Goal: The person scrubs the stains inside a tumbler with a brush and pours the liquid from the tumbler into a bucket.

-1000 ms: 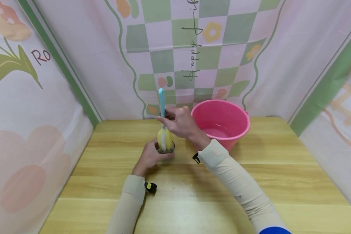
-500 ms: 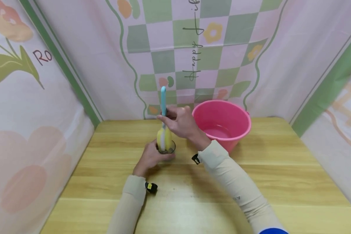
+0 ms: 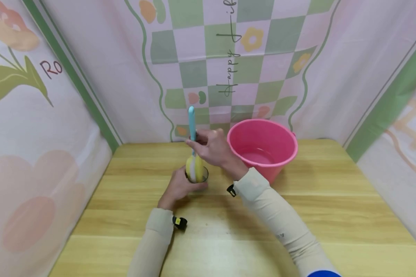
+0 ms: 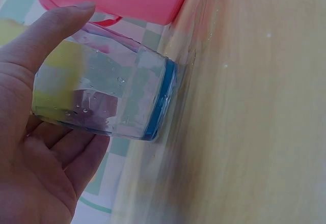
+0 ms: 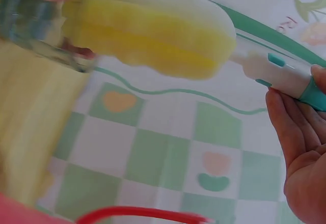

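My left hand point(image 3: 180, 184) grips a clear drinking glass point(image 4: 130, 84) with a blue-tinted base, thumb on one side and fingers on the other. Water drops cling to its wall, and the base is right at the tabletop in the left wrist view. My right hand point(image 3: 213, 147) holds the turquoise-and-white handle point(image 3: 192, 122) of a sponge bottle brush. The brush's yellow and white sponge head point(image 5: 153, 38) is partly inside the glass, its upper part standing out above the rim. The handle points up and away from the glass.
A pink bucket point(image 3: 274, 169) stands on the wooden table point(image 3: 332, 215) just right of my right hand, with a little water at its bottom. Patterned cloth point(image 3: 218, 69) hangs behind and at both sides. Small drops point(image 4: 225, 66) lie on the tabletop.
The brush rises slightly, tipping a little right, then goes lower into the glass with my right hand. My left hand and the glass stay nearly in place.
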Demonstrator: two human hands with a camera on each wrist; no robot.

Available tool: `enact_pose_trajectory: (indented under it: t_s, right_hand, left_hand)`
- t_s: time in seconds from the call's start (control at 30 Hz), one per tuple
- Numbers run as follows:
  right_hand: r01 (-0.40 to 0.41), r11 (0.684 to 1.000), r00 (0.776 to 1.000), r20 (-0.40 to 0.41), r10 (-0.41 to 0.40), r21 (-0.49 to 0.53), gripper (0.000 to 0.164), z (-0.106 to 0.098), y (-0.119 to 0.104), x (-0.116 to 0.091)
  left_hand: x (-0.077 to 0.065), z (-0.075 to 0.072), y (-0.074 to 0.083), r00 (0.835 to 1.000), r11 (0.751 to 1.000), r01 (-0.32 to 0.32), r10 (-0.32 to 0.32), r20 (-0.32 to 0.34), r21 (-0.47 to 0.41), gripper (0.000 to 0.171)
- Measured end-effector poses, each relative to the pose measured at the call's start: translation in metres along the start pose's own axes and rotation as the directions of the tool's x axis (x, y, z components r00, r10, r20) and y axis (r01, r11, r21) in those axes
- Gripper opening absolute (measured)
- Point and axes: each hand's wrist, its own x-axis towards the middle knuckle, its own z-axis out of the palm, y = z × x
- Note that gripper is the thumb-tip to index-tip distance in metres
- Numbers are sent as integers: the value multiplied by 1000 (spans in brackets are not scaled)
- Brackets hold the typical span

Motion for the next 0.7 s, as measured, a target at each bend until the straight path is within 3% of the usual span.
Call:
enact_pose_trajectory:
  t_s: [0.17, 0.37, 0.7]
  right_hand:
    - [15, 999, 1000, -28, -14, 31, 9, -10, -12, 7]
    - [2, 1000, 1000, -11, -1, 26, 9, -10, -11, 4]
    - [13, 1000, 1000, 8, -13, -22, 9, -9, -11, 0]
  left_hand:
    - [1, -1, 1, 1000, 1000, -11, 11, -1, -4, 51]
    - [0, 0, 0, 1000, 1000, -30, 30, 4, -7, 49]
    - [-2, -2, 2, 1000, 999, -15, 15, 13, -49, 62]
